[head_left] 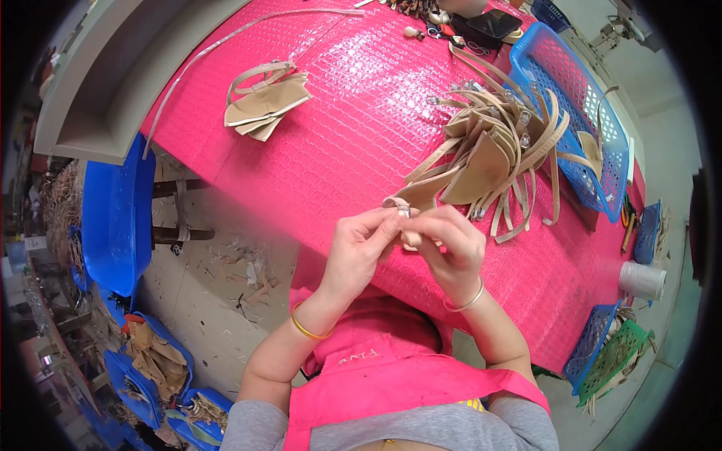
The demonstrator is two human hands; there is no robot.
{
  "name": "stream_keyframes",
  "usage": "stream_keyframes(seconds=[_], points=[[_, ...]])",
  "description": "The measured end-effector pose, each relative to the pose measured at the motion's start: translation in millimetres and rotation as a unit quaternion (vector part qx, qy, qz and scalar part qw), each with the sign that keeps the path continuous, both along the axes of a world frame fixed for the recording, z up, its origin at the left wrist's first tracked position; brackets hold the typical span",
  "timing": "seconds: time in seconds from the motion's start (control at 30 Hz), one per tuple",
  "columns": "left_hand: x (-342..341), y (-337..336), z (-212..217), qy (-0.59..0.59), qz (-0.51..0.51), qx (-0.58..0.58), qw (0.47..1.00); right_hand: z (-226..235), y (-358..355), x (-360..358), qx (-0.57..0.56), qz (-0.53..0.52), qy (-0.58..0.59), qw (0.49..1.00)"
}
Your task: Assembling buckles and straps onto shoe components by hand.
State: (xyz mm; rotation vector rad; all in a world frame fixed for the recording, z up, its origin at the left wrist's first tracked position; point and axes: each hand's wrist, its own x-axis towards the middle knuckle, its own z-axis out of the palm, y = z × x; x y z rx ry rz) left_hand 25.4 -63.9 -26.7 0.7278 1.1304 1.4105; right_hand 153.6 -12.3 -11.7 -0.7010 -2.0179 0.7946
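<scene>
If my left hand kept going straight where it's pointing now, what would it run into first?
The buckled strap that your left hand pinches, then probably the tan pile beyond; depth there is hard to judge.

Curled tan strap (392,201) with silver buckle (404,211)

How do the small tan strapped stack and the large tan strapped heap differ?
The small tan strapped stack has few pieces; the large tan strapped heap has many. The stack lies fairly neat; the heap is tangled. The stack lies apart from the perforated blue basket; the heap, beside it. Both rest on the glossy pink cover.
</scene>
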Motion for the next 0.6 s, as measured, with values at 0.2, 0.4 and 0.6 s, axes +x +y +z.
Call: stream_keyframes(seconds=[0.2,0.4,0.6], points=[[7.6,-9.5,7.2,0.046,0.024,0.008,0.999,6.6,5.4,-15.2,-0.355,-0.052,0.108,0.927],[-1.1,-9.6,-1.8,0.041,0.001,0.015,0.999,-0.8,-1.2,-18.5,-0.393,-0.064,0.146,0.906],[-3.4,-8.3,1.7,-0.058,-0.008,-0.052,0.997,1.3,-6.3,-14.5,-0.356,-0.032,0.134,0.924]])
